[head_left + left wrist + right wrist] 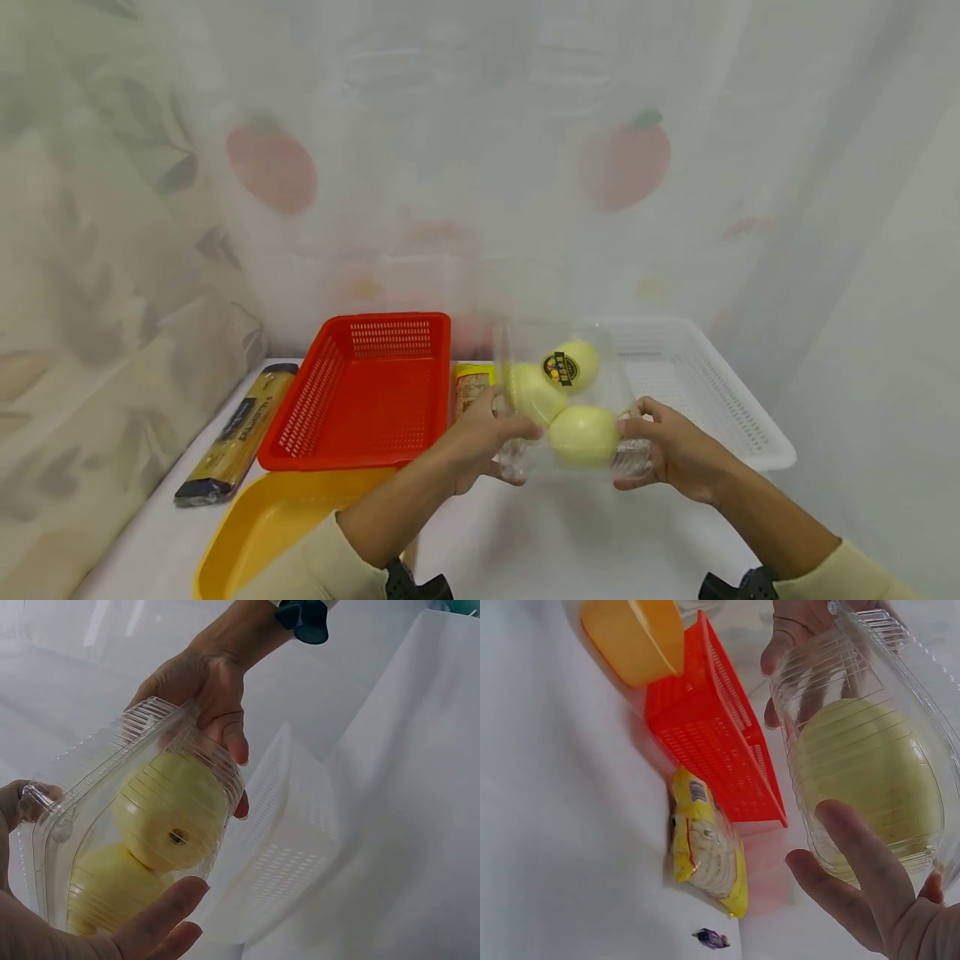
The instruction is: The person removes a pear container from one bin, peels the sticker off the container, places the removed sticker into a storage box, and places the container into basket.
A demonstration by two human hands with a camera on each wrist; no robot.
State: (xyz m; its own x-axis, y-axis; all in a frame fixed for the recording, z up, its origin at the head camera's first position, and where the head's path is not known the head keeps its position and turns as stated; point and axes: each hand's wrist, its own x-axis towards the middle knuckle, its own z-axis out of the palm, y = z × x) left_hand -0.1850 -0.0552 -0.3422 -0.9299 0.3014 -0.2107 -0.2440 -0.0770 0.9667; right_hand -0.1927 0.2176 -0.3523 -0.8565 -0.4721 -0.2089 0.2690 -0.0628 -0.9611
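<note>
Both hands hold up a clear plastic clamshell box point(562, 392) above the table, in front of the white basket. Inside lie pale yellow-green round fruits point(585, 436), one bearing a black and gold label point(561, 368). My left hand point(480, 442) grips the box's left side, thumb on the upper face and fingers underneath. On the right side, my right hand point(671, 450) grips it the same way. The left wrist view shows the ribbed plastic wall point(202, 754) between the two hands. Up close in the right wrist view, one fruit point(866, 772) presses near the wall.
A red basket point(442, 392) stands left of the box, a white basket point(750, 417) behind right. A yellow tray point(247, 517) sits front left. A pasta packet point(247, 429) lies at the left edge. Behind the left hand is a yellow packet point(709, 855); a small purple item point(710, 939) lies near it.
</note>
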